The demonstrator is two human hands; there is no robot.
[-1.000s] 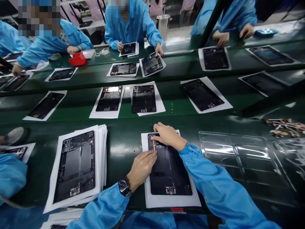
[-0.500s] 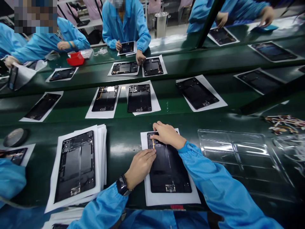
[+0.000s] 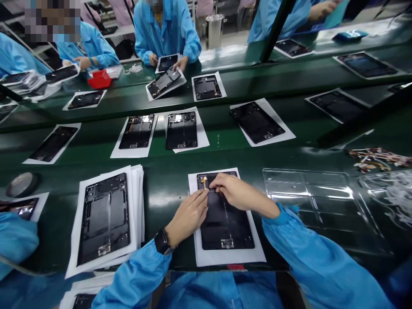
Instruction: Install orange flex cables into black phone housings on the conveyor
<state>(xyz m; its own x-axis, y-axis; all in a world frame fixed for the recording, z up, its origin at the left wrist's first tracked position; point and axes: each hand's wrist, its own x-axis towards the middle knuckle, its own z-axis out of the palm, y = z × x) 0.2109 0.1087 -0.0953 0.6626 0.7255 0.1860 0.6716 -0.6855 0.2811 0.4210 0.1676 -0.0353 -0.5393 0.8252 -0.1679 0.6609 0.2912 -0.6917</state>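
Observation:
An open black tablet housing [image 3: 227, 227] lies on a white sheet [image 3: 230, 258] in front of me. Near its top left corner stands a thin orange flex cable [image 3: 204, 182]. The fingers of my left hand [image 3: 189, 214] are pressed together at the cable's lower end and appear to pinch it. My right hand [image 3: 236, 193] hovers over the upper part of the housing, just right of the cable. Its thumb and fingers are closed in a pinch; what they hold, if anything, is hidden.
To my left is a stack of white sheets [image 3: 137, 214] topped by another tablet housing [image 3: 104, 219]. A clear plastic tray [image 3: 309, 201] and a pile of flex cables [image 3: 376, 159] are at the right. More housings lie on the green line [image 3: 222, 150] ahead, where co-workers sit.
My right hand has come off the cable's top end and moved right and a little down. My left hand stays at the lower end. A co-worker opposite has lifted one housing with its sheet.

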